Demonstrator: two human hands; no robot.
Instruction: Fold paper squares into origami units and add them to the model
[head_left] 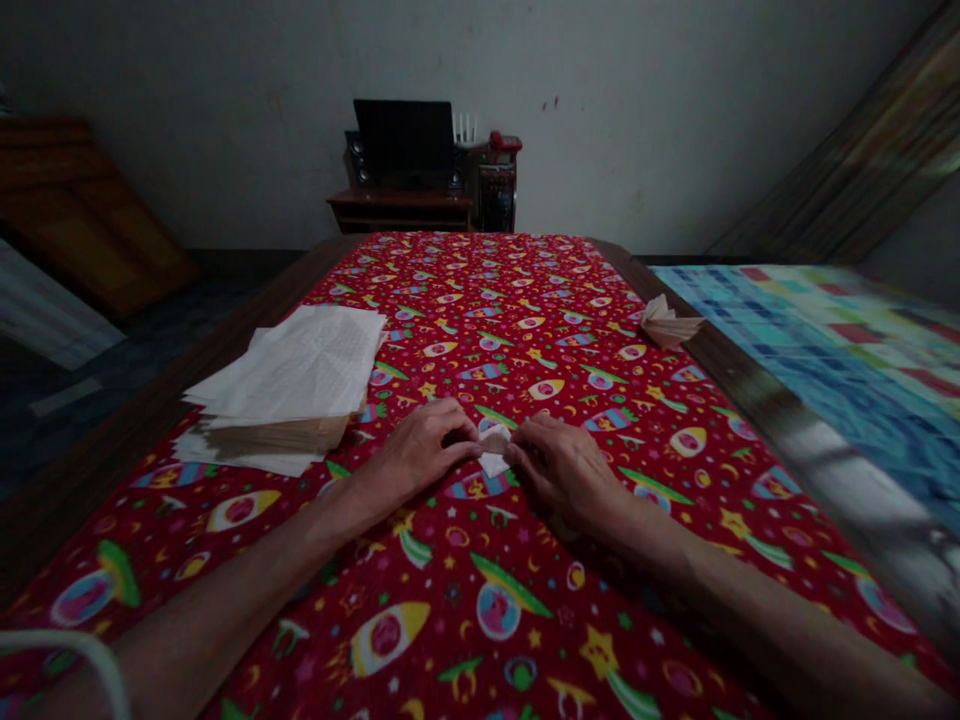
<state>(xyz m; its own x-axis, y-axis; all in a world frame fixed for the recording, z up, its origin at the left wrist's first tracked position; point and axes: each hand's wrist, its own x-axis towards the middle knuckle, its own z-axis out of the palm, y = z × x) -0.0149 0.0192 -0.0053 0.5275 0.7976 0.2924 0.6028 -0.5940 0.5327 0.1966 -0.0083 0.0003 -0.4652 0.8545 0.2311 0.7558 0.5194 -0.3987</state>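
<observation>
A small folded piece of white paper sits low on the red cloth, held between my two hands. My left hand presses its fingertips against the paper's left side. From the other side, my right hand pinches the paper with its fingers. To the left of my left hand lies a thick stack of loose printed paper sheets. A folded paper piece, fan-like in shape, rests near the table's far right edge.
A red cloth printed with rockets and stars covers a wooden table. Beyond it stand a low wooden desk and a dark monitor. A blue-patterned surface lies to the right, and a white cord shows at bottom left.
</observation>
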